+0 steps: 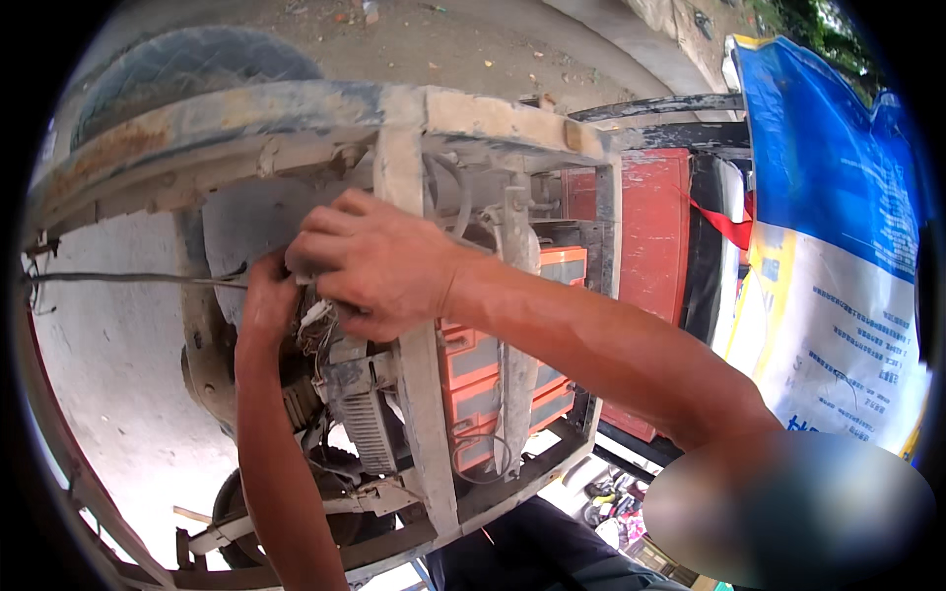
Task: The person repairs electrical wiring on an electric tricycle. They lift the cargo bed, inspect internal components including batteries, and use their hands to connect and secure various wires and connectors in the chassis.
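My right hand [379, 261] reaches across the frame's crossbar [401, 158] with its fingers curled together. Its fingertips meet my left hand [274, 281], whose fingers are bent inward and partly hidden behind the right. What the two hands pinch between them is too small and covered to name. Just below hang loose wires with a white connector [315, 315]. A dark cable [138, 280] runs in from the left and passes behind my left wrist. Below the hands sits a finned metal box [365, 424] among more wiring.
Orange-and-grey batteries [471, 364] sit inside the worn vehicle frame [236, 110]. A tyre [197, 74] stands beyond it. To the right are a red panel [641, 286] and a blue-and-white printed sheet [828, 167]. A wheel [232, 502] shows under the frame.
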The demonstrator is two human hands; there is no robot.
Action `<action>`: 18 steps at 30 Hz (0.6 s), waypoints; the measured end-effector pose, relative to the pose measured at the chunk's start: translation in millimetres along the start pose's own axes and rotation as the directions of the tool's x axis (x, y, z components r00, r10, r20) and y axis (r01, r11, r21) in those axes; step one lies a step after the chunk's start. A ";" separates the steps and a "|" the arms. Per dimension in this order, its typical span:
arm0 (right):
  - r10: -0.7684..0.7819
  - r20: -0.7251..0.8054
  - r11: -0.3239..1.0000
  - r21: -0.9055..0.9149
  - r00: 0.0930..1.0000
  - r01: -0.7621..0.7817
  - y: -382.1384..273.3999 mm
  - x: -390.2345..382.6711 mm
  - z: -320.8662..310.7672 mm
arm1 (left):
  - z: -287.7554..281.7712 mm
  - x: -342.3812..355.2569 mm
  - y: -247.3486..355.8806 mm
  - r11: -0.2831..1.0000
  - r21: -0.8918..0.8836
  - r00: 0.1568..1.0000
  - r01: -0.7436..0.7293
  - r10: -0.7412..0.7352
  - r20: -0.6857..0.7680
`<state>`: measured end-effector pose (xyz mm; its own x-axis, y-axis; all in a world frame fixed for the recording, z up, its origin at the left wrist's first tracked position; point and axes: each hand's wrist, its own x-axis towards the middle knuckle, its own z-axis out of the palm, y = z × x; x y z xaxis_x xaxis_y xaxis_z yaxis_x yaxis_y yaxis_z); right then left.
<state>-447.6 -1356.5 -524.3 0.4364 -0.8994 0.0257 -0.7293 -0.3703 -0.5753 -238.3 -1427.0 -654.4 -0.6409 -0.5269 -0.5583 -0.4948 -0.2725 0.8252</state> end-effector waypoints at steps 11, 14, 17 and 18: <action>0.031 -0.068 0.999 -0.023 0.997 -0.033 -0.8 -14.3 13.0 | 19.5 1.4 47.0 0.989 0.129 0.990 0.075 -0.090 0.109; 0.023 -0.045 1.000 -0.018 0.999 -0.024 -0.6 -12.8 15.7 | 21.7 4.1 46.0 0.984 0.149 0.988 0.094 -0.111 0.111; 0.018 0.022 1.000 -0.016 1.000 -0.018 2.1 -12.8 9.3 | 21.1 3.2 45.0 0.981 0.161 0.988 0.112 -0.127 0.091; 0.018 0.046 1.000 -0.016 0.999 -0.017 2.7 -14.0 7.6 | 22.5 3.2 44.9 0.980 0.164 0.988 0.115 -0.130 0.083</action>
<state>-451.6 -1343.1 -532.5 0.4469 -0.8943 -0.0219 -0.7449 -0.3585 -0.5627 -275.8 -1422.8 -621.1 -0.6178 -0.4180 -0.6660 -0.6546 -0.1959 0.7302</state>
